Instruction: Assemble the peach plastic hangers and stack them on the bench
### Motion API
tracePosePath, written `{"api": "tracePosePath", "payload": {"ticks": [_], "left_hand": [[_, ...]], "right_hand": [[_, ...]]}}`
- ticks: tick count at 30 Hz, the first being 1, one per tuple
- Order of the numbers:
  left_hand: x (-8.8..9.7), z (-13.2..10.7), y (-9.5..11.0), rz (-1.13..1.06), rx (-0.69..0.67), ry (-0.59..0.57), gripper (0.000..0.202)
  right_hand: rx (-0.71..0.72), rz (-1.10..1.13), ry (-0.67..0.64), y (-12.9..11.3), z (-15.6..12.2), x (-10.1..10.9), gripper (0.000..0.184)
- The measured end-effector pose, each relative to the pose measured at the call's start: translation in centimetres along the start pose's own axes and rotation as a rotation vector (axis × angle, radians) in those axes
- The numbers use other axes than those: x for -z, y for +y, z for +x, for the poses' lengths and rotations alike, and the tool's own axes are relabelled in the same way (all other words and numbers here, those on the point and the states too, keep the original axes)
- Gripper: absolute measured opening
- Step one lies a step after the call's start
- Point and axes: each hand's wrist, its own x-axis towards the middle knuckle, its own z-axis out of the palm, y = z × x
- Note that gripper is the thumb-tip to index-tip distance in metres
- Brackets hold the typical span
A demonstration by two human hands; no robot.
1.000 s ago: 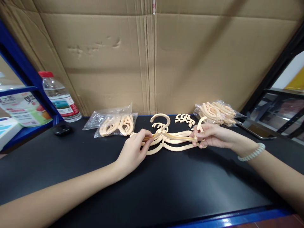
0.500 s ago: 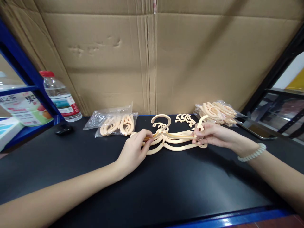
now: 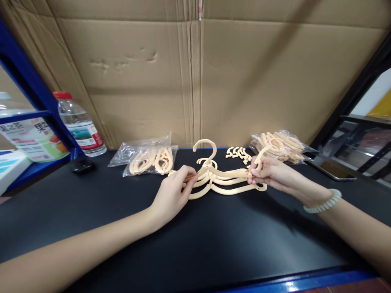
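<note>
A cream plastic hanger (image 3: 224,173) with a hook at the top lies over a small stack of like hangers (image 3: 226,188) on the black table (image 3: 195,240). My left hand (image 3: 172,193) pinches the top hanger's left end. My right hand (image 3: 270,173) is closed on its right end and also grips a curved cream piece (image 3: 259,156) that sticks up from the fingers. A pale bead bracelet (image 3: 322,202) is on my right wrist.
A clear bag of cream parts (image 3: 149,158) lies behind my left hand. Another bag of parts (image 3: 279,145) sits behind my right hand, with loose small hooks (image 3: 238,153) beside it. A water bottle (image 3: 77,124), a small black object (image 3: 81,166), a tablet (image 3: 328,167) and a cardboard wall (image 3: 195,73) surround the table.
The top hanger's hook has risen slightly. My right hand has lifted a little with its end. My left hand has stayed in place.
</note>
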Motion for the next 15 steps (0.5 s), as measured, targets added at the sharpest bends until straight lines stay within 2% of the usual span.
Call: {"api": "tracePosePath", "payload": {"ticks": [15], "left_hand": [[0.01,-0.14,-0.21,-0.008,0.022,0.011,0.005]], "right_hand": [[0.077,0.002,0.069,-0.19,-0.2,-0.77,0.03]]}}
